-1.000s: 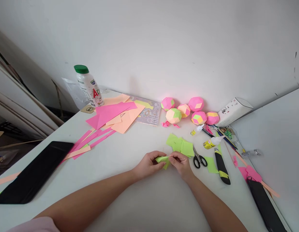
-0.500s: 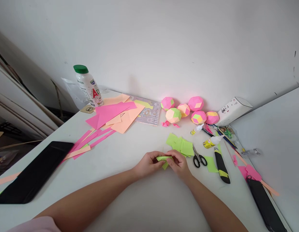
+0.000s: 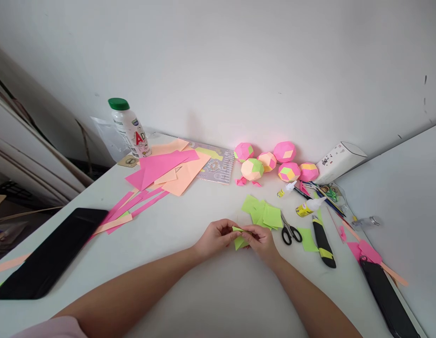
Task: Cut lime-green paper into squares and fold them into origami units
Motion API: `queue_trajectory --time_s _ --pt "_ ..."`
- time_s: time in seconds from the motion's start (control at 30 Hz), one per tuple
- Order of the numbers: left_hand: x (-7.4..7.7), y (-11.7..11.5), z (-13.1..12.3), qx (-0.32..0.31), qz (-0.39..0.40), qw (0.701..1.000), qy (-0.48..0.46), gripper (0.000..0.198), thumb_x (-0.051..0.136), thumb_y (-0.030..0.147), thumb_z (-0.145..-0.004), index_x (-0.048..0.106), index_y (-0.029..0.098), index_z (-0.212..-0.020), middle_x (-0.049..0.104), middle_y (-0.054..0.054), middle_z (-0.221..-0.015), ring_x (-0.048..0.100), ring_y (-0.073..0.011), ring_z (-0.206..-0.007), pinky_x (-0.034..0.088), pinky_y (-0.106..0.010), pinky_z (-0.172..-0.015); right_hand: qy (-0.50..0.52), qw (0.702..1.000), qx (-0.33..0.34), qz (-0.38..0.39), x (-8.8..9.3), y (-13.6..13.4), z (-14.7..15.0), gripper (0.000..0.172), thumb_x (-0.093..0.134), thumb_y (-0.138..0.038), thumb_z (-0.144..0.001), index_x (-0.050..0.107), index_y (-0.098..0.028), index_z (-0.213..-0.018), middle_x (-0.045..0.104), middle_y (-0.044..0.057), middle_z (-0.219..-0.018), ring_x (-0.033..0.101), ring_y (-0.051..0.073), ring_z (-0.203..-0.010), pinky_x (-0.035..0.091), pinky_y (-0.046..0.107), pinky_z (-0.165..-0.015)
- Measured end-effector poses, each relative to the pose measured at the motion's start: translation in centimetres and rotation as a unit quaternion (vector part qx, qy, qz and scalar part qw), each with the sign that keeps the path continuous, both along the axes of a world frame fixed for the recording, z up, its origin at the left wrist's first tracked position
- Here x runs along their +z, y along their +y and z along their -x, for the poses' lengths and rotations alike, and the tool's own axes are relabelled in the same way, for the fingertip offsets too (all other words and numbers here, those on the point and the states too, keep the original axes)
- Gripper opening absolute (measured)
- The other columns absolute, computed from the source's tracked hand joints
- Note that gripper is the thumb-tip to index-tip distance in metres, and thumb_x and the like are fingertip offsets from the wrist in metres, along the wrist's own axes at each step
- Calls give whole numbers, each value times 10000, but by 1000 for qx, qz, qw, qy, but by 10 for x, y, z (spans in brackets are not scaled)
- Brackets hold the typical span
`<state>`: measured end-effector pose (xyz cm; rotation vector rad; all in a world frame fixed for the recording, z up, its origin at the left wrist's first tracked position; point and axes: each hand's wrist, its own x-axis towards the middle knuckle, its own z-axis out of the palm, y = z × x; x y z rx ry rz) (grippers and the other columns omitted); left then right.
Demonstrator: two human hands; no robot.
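Between my hands is a small folded piece of green paper (image 3: 240, 242), held above the front middle of the table. My left hand (image 3: 218, 239) pinches its left side between thumb and fingers. My right hand (image 3: 262, 242) grips the right side, the thumb pressed on the paper; its fingertips are partly hidden. Just beyond the hands lie several green paper squares (image 3: 272, 216) in a loose pile. Black-handled scissors (image 3: 291, 234) rest to the right of the pile, partly over another green square (image 3: 308, 239).
Several paper balls (image 3: 289, 172) sit by the wall. Glue bottles (image 3: 309, 206), a utility knife (image 3: 323, 244) and a phone (image 3: 389, 298) are at right. At left are pink paper sheets (image 3: 158, 166), a white bottle (image 3: 131, 134) and a black tablet (image 3: 56, 253).
The green paper has been turned and folded in my fingers, with a pointed part now hanging below. My right hand has shifted slightly lower.
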<state>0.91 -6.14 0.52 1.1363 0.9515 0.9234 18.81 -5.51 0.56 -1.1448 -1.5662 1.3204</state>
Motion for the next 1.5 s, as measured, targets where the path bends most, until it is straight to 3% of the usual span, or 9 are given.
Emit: queue_trajectory --time_s 0.37,0.8,1.1,1.3,1.5 --pt "6 0 0 21 17 1000 -5 344 638 489 -724 579 156 -786 520 38 -629 418 -61 -478 343 -204 -463 11 998 -3 55 4 2 1 247 695 -404 -725 709 -175 -816 645 8 -630 589 137 -526 541 242 -426" --pt "9 0 2 22 32 999 -7 238 624 378 -733 574 150 -776 547 23 -681 414 -52 -479 352 -202 -471 13 996 6 92 6 4 0 271 705 -420 -700 701 -171 -807 630 -1 -621 556 125 -516 494 227 -407" --pt "10 -1 2 52 45 998 -8 171 623 311 -706 549 159 -734 487 58 -577 405 -56 -457 353 -199 -462 18 994 8 109 8 4 -1 265 714 -413 -690 700 -172 -799 635 0 -622 557 121 -510 473 216 -403" --pt "10 1 3 88 34 995 -25 226 582 388 -756 513 174 -743 433 74 -493 390 -69 -432 355 -213 -473 23 993 -5 117 5 6 -2 285 730 -426 -670 694 -172 -794 630 -3 -608 550 116 -493 479 213 -396" --pt "10 -1 1 30 8 999 -35 288 617 437 -742 505 177 -799 503 37 -644 445 -77 -522 382 -218 -524 24 993 12 113 5 6 -2 290 720 -433 -686 698 -170 -805 612 -10 -601 556 116 -506 491 212 -411"
